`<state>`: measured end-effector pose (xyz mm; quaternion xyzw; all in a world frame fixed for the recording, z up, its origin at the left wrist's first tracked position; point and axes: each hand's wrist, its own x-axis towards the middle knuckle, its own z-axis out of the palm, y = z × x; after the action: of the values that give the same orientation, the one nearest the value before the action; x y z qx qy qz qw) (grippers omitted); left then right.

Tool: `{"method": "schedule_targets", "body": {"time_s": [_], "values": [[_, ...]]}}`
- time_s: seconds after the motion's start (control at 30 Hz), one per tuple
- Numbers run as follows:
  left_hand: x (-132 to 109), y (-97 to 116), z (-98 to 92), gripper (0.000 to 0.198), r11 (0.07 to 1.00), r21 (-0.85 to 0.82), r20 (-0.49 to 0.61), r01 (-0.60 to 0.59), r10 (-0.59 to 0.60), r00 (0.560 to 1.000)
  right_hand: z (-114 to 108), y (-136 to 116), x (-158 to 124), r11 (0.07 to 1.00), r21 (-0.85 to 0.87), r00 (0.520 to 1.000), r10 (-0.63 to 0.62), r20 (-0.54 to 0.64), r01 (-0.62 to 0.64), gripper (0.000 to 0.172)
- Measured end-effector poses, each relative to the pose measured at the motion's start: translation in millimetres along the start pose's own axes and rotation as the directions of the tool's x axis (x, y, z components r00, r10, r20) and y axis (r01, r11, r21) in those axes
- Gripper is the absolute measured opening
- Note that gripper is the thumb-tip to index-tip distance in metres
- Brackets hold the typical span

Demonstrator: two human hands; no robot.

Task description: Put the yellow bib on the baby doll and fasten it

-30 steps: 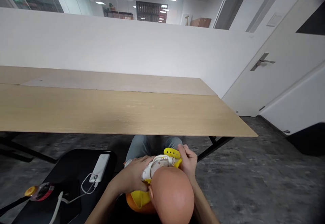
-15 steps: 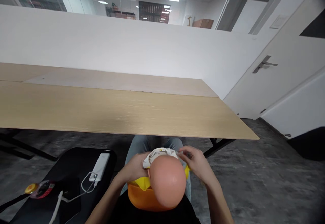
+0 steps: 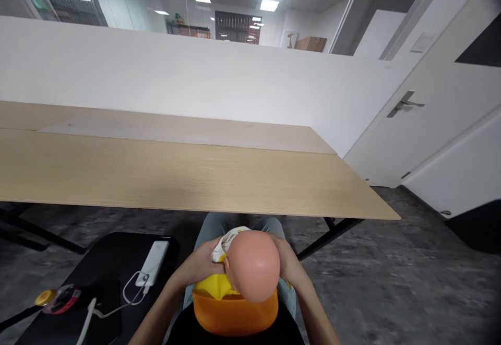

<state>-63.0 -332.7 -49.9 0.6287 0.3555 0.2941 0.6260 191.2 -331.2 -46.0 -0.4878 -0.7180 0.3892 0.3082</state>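
A bald baby doll (image 3: 253,266) sits on my lap, the top of its head towards me. At its front shows a white printed cloth (image 3: 229,241). An orange bib (image 3: 235,316) with a yellow part (image 3: 215,285) lies on the near side of the head. My left hand (image 3: 204,262) is closed against the doll's left-hand side in view, beside the white cloth. Close by the other side of the head is my right hand (image 3: 287,261); its fingers are hidden behind the head.
A wooden table (image 3: 188,178) stretches in front of my knees. At my left, a black chair seat (image 3: 117,251) carries a white power bank (image 3: 153,261) with a cable and a roll of tape (image 3: 62,299). A white door (image 3: 438,126) is at the right.
My right hand has moved in from the doll's right side to behind its head. The doll's head has shifted slightly left and up, showing more of the orange bib.
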Motion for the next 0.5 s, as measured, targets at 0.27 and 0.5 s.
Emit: {"method": "schedule_targets", "body": {"time_s": [0.27, 0.5], "values": [[3, 11, 6.9, 0.057, 0.986, 0.160, -0.170, 0.039, -0.011, 0.985, 15, 37, -6, 0.993, -0.112, 0.977, -0.046, -0.206, 0.023, 0.025], [13, 59, 5.2, 0.047, 0.973, 0.225, -0.173, -0.051, 0.092, 0.981, -13, 6, -2, 0.987, -0.118, 0.937, 0.066, -0.342, -0.113, 0.028]]}}
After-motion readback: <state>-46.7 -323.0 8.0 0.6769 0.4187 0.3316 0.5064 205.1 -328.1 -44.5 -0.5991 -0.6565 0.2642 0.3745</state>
